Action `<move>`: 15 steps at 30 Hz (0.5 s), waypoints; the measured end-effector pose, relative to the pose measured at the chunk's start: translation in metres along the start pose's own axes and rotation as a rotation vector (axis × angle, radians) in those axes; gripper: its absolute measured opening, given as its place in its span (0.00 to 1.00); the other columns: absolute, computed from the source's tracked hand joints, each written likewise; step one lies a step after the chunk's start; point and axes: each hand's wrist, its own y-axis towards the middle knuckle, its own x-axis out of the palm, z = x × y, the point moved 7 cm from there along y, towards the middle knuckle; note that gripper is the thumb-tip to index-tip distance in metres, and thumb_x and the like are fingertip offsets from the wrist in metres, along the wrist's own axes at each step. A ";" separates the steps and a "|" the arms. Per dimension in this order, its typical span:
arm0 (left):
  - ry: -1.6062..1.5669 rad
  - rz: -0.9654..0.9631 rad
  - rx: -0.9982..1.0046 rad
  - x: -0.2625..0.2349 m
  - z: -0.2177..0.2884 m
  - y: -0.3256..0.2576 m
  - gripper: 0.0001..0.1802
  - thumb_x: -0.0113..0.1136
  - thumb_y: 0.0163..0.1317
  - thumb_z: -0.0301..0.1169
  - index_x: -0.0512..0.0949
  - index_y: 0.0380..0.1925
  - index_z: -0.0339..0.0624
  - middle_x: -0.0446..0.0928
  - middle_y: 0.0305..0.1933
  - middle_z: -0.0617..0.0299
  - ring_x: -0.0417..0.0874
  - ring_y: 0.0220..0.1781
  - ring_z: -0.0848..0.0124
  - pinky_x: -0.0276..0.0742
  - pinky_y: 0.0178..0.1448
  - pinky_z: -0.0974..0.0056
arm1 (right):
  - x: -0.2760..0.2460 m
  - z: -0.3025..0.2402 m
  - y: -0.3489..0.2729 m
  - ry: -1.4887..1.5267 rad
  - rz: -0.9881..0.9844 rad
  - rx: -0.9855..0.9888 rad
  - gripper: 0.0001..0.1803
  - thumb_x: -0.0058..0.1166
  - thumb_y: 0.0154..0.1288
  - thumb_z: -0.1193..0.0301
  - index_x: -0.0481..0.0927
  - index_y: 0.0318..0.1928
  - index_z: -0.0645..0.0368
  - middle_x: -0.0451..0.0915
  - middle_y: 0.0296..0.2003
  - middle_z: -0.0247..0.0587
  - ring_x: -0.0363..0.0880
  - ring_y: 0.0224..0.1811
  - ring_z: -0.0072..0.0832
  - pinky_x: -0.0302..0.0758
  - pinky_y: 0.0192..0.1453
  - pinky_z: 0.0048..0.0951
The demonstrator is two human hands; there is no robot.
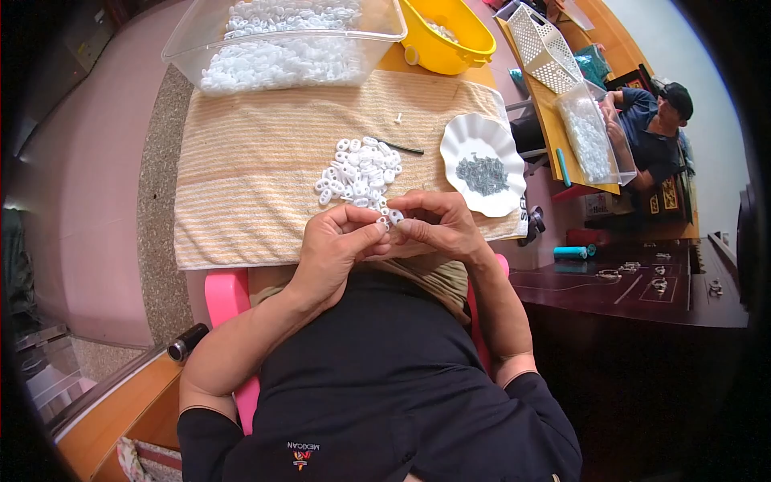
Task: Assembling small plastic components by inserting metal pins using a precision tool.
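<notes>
My left hand (341, 245) is closed, thumb and forefinger pinching a small white plastic piece with holes (383, 222). Right against it, my right hand (442, 227) pinches another white plastic piece (395, 216) in its fingertips. The two pieces are close together; whether they touch I cannot tell. Just beyond my fingers lies a loose pile of white oval plastic pieces (361, 167), many with two holes. A white wavy-rimmed plate (460, 138) on the right holds a heap of small grey metal-looking parts (483, 174).
A striped towel (249, 177) covers the table. On it lie a dark thin rod (405, 149) and a small white peg (398, 118). Behind stand a clear bin (181, 52) of white pieces and a yellow tub (466, 36). Another person (654, 132) sits at a table far right.
</notes>
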 end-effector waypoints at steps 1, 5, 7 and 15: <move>0.000 0.000 0.000 0.000 0.000 0.000 0.07 0.60 0.62 0.24 0.77 0.39 0.33 0.82 0.35 0.57 0.83 0.32 0.75 0.82 0.40 0.72 | 0.000 0.000 0.000 0.013 0.003 0.005 0.17 0.57 0.64 0.80 0.76 0.53 0.70 0.77 0.40 0.37 0.78 0.42 0.20 0.76 0.47 0.21; 0.002 0.001 0.002 0.000 0.000 0.000 0.07 0.60 0.62 0.24 0.77 0.39 0.33 0.82 0.35 0.57 0.83 0.33 0.75 0.82 0.40 0.72 | 0.003 -0.002 0.001 0.031 0.008 0.005 0.16 0.57 0.64 0.80 0.77 0.53 0.69 0.77 0.40 0.37 0.77 0.42 0.20 0.75 0.46 0.21; 0.001 -0.002 0.001 0.000 0.000 0.000 0.07 0.60 0.62 0.24 0.77 0.39 0.33 0.82 0.35 0.57 0.83 0.33 0.75 0.82 0.40 0.72 | 0.002 -0.003 0.001 0.064 0.024 -0.021 0.16 0.57 0.64 0.80 0.77 0.52 0.68 0.77 0.39 0.37 0.77 0.41 0.19 0.75 0.46 0.21; 0.010 0.011 -0.004 -0.001 -0.001 0.001 0.07 0.60 0.62 0.23 0.77 0.39 0.32 0.82 0.35 0.56 0.83 0.33 0.75 0.82 0.41 0.72 | -0.002 -0.001 0.000 -0.035 0.021 -0.037 0.14 0.58 0.63 0.80 0.79 0.50 0.67 0.76 0.37 0.35 0.76 0.40 0.19 0.74 0.45 0.20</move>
